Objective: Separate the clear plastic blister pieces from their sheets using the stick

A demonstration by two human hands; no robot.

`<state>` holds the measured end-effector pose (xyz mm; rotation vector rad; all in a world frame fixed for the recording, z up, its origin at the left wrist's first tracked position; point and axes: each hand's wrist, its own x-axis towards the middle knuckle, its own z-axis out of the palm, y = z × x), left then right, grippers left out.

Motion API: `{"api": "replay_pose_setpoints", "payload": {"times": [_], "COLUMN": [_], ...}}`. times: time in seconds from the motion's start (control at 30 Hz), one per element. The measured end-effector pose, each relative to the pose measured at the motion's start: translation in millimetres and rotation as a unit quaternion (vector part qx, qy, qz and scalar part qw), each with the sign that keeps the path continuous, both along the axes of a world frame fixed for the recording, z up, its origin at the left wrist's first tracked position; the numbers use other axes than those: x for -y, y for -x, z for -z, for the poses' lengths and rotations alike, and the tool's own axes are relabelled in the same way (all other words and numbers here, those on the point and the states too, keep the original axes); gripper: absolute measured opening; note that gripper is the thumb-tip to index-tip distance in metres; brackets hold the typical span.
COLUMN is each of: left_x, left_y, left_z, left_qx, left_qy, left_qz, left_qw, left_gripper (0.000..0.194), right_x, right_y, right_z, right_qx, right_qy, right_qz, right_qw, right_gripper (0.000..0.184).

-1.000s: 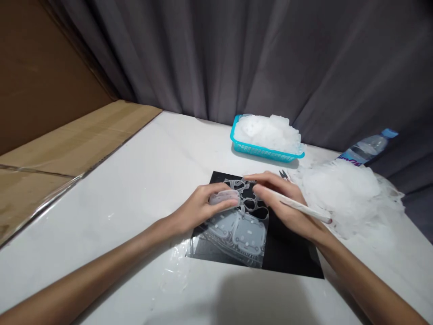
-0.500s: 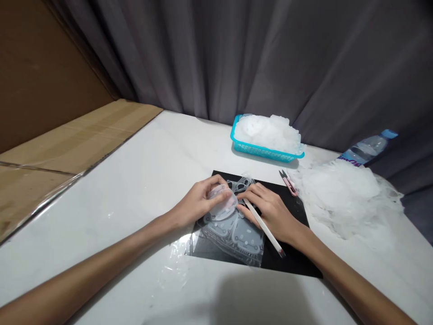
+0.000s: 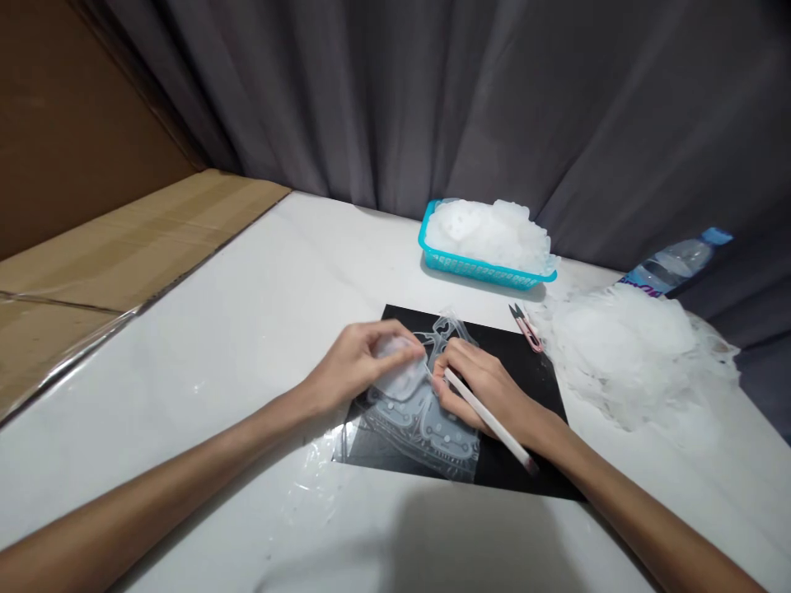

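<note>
My left hand [image 3: 355,364] is closed, pinching a thin, rounded, translucent plastic piece [image 3: 395,380] between thumb and fingers. My right hand [image 3: 479,379] is wrapped around a slim white pen-like stick [image 3: 494,418] that slants down to the right; its tip by the fingers is hidden. The right fingertips are close to the right edge of the held piece. Under both hands, a clear moulded plastic sheet [image 3: 451,432] with rounded shapes lies on a black mat [image 3: 525,473]. Part of the sheet rises in a loose strip above the right hand.
Pink-handled thread snips [image 3: 526,329] lie at the mat's upper right. Behind stands a turquoise basket [image 3: 482,269] heaped with translucent white pieces. To the right are a pile of clear plastic scraps [image 3: 624,350] and a tilted water bottle [image 3: 673,265]. Cardboard [image 3: 142,239] borders the left side.
My left hand and the plastic piece have shifted slightly left. My right fingers have curled tighter around the stick, whose lower end has swung a little right. The view has shifted slightly.
</note>
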<state>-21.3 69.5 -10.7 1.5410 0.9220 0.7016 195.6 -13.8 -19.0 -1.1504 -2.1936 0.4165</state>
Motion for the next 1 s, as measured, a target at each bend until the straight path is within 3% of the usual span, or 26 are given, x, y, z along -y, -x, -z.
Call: {"api": "replay_pose_setpoints", "payload": {"times": [0.07,0.1,0.17,0.2,0.33,0.43,0.63,0.77,1.0], "left_x": [-18,-27,-43,-45,-24,-1,8,8,12], "left_y": [9,14,24,27,19,7,1,2,1], "left_z": [0.1,-0.4,-3.6,-6.3,-18.6,-22.9,-18.8,-18.0,-14.5], "left_qx": [0.043,0.052,0.056,0.058,0.059,0.056,0.070,0.066,0.057], "left_qy": [0.001,-0.008,-0.013,-0.011,0.032,0.055,0.080,0.086,0.086], "left_qz": [-0.177,-0.214,-0.227,-0.204,0.010,0.093,0.110,0.107,0.081], "left_qw": [0.983,0.975,0.972,0.977,0.998,0.993,0.988,0.988,0.991], "left_gripper": [0.019,0.019,0.022,0.024,0.031,0.028,0.026,0.027,0.031], "right_x": [4,6,7,6,-4,-6,7,9,8], "right_y": [4,6,5,3,-11,-13,0,-2,-10], "right_z": [0.7,1.4,3.4,4.4,5.7,2.1,-3.1,-0.9,5.7], "right_qx": [0.020,0.023,0.007,-0.010,-0.059,-0.083,-0.118,-0.097,0.038], "right_qy": [-0.039,-0.053,-0.055,-0.044,-0.011,-0.042,-0.052,-0.055,-0.225], "right_qz": [-0.020,-0.021,0.019,0.059,0.213,0.236,0.121,0.094,0.031], "right_qw": [0.999,0.998,0.998,0.997,0.975,0.967,0.984,0.989,0.973], "right_gripper": [0.013,0.014,0.014,0.013,0.007,0.008,0.014,0.017,0.037]}}
